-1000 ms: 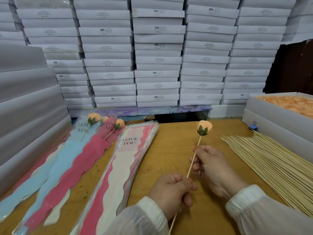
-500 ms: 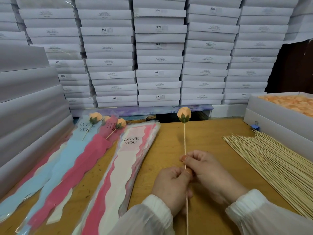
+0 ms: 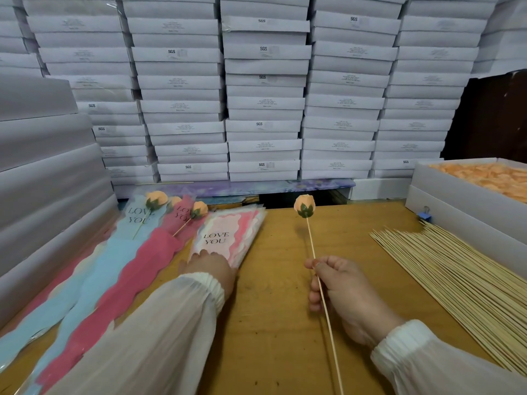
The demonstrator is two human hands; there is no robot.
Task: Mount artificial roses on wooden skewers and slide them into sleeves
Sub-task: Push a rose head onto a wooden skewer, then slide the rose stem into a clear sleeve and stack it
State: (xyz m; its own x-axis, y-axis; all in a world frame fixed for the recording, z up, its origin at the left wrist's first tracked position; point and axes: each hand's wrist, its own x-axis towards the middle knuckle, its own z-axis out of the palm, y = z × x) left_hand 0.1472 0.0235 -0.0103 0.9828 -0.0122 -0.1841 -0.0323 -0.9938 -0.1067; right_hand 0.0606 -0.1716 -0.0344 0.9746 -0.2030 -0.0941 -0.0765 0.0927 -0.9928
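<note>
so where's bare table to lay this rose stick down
Bare wood runs between the sleeve stack under the left hand and the right hand. Crowded: skewer pile on the right, filled sleeves on the left.

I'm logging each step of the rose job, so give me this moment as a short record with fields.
right hand: grips skewer with peach rose on top
left hand: rests on stack of empty sleeves, grip unclear
finished roses in sleeves: far left
spare skewers: piled right
rose box: far right
</note>
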